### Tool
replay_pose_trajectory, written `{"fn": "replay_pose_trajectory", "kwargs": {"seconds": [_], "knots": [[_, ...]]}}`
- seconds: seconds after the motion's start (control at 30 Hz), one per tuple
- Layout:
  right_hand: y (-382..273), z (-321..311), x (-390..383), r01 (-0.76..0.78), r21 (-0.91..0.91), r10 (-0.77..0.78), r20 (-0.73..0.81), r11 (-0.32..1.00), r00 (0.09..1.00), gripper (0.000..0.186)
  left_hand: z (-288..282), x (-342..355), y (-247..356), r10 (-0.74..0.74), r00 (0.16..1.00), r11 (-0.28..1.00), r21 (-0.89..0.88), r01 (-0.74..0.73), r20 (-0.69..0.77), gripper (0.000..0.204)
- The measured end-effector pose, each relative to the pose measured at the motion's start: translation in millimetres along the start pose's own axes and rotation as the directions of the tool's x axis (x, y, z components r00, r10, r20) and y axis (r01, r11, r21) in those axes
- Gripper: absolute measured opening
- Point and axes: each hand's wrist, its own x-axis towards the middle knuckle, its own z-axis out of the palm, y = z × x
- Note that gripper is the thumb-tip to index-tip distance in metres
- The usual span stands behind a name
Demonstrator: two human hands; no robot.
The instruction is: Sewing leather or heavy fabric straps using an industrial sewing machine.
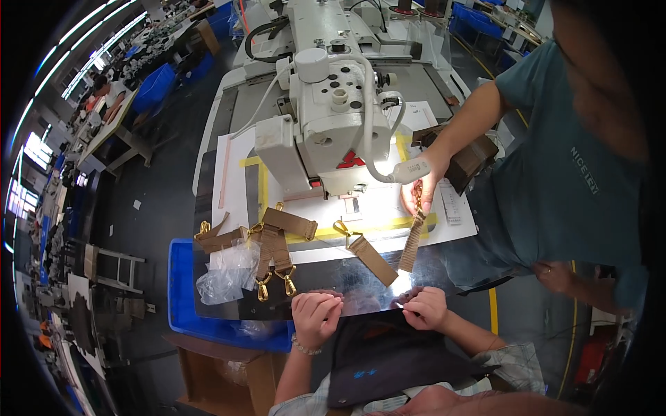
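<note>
My left hand (316,319) rests at the near edge of the dark metal table (329,274), fingers curled in; whether anything is inside them is hidden. Close by on the right, my right hand (425,308) is closed in a pinch, with a small pale tip at its fingers too small to name. Ahead of it lies a brown webbing strap (373,261) with a gold snap hook (345,230). Left of that, several brown straps (275,246) with gold hooks lie in a pile. A co-worker's hand (424,187) holds another brown strap (412,243) upright by its gold hook.
A white industrial sewing machine (333,118) stands ahead, its lamp (411,170) lit. Clear plastic bags (225,277) lie at the table's left. Below are a blue bin (182,291) and a cardboard box (229,381). A co-worker (576,152) stands close on the right.
</note>
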Motion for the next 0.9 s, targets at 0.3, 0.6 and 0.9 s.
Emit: {"fn": "replay_pose_trajectory", "kwargs": {"seconds": [0.3,0.6,0.9], "knots": [[1.5,0.5,1.9,-0.312,0.266,0.354,-0.13,0.912,0.926,0.011,14.2,5.1,6.3,0.055,0.998,0.994,-0.094,-0.057,-0.03,0.024],[6.5,6.6,-0.7,-0.402,0.816,0.835,-0.164,0.414,0.526,0.016,17.8,5.6,5.3,0.127,0.988,0.988,-0.076,-0.134,-0.091,0.026],[9.0,17.7,-3.9,-0.158,0.919,0.778,-0.203,0.361,0.594,0.025,23.7,-0.3,3.1,0.22,0.962,0.975,0.004,-0.223,-0.162,0.026]]}}
